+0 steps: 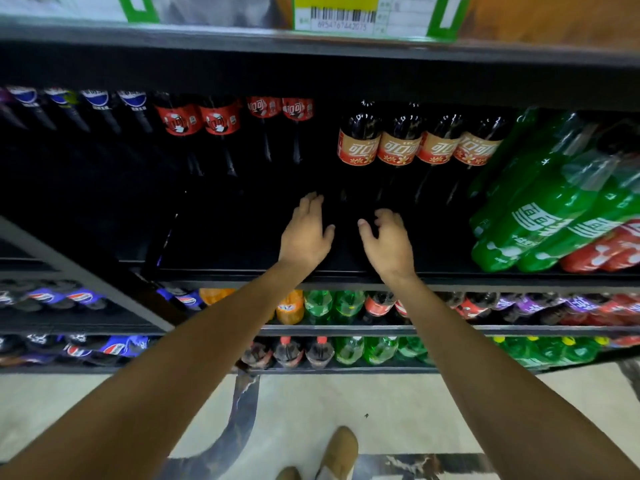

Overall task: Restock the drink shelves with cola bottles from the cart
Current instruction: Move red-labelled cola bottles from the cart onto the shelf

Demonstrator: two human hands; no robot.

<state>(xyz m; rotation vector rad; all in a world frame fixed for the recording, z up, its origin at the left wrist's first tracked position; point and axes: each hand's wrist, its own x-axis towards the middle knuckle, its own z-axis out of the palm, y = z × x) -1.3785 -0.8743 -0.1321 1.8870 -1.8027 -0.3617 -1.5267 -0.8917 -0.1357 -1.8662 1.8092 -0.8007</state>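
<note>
Several cola bottles with gold-and-red labels (398,147) stand in a row at the back of the dark shelf (346,275). Both my arms reach onto this shelf in front of the row's left end. My left hand (306,230) lies palm down with its fingers straight, just left of the leftmost gold-labelled bottle (358,140). My right hand (388,237) hovers a hand's width to the right, with its thumb out and fingers loosely curled. The gap between the hands is dark, and I see nothing gripped there. The cart is out of view.
Red-labelled cola bottles (197,119) and blue-labelled ones (97,98) fill the shelf's left side. Wrapped packs of green bottles (540,216) lie at the right. Lower shelves (346,329) hold mixed drinks. A price tag (336,12) hangs overhead. My shoe (341,452) is on the pale floor.
</note>
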